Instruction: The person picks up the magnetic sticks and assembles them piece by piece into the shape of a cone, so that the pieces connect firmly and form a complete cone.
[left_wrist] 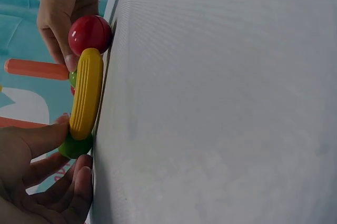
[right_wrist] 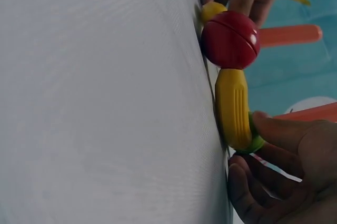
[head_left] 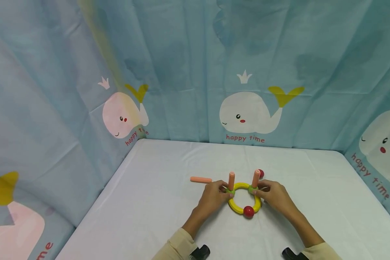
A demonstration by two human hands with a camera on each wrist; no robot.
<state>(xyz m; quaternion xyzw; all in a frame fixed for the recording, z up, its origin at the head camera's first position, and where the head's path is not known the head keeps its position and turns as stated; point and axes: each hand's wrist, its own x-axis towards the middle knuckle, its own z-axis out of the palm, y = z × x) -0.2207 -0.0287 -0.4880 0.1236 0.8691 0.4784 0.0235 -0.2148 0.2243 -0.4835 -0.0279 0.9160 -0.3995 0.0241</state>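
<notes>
A ring of curved yellow pieces lies on the white table, joined by balls. Its near side carries a red ball. At the ring's left, my left hand pinches a green ball between thumb and fingers. My right hand pinches another green ball at the right. From the left green ball rises an orange stick; a second orange stick stands slightly tilted in the right one. The fingers partly hide both green balls.
A loose orange stick lies on the table left of the ring. Behind the right stick, another red ball is partly hidden. A blue curtain with whale prints hangs around the table's back and sides.
</notes>
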